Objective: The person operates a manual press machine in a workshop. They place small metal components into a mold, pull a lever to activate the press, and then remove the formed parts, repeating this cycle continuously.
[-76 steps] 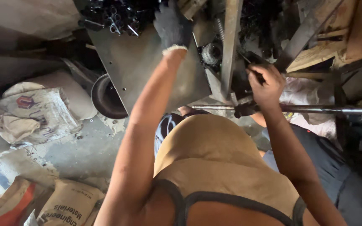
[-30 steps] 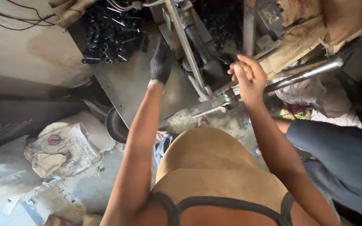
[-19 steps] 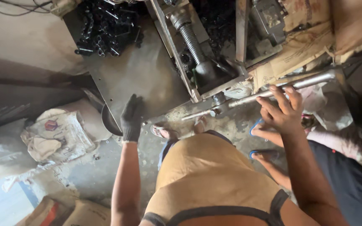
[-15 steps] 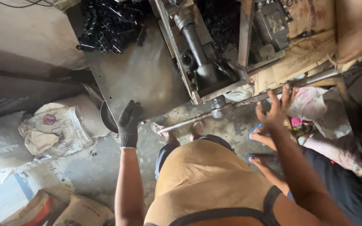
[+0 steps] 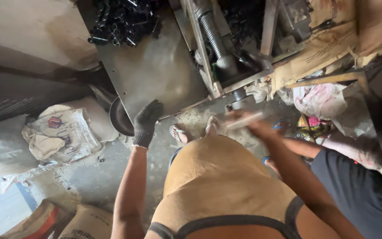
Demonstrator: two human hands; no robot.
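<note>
Two hands out over a workshop floor, one gloved, one blurred around a metal rod.

Biggest ahead of both hands is the grey sheet-metal machine bed [image 5: 155, 71], with a threaded screw shaft [image 5: 213, 35] in a frame beyond the right hand and a heap of black metal parts [image 5: 124, 20] beyond the left. Left of the left hand lie crumpled printed sacks [image 5: 63, 135]; a dark round pan [image 5: 119, 118] sits just beside it. The left hand [image 5: 146, 124], in a dark knit glove, hangs with fingers loosely curled, gripping nothing, at the bed's lower edge. The right hand [image 5: 255, 126] is motion-blurred, closed around a pale metal rod [image 5: 244, 120]. Sandalled feet [image 5: 195, 130] stand between the hands.
</note>
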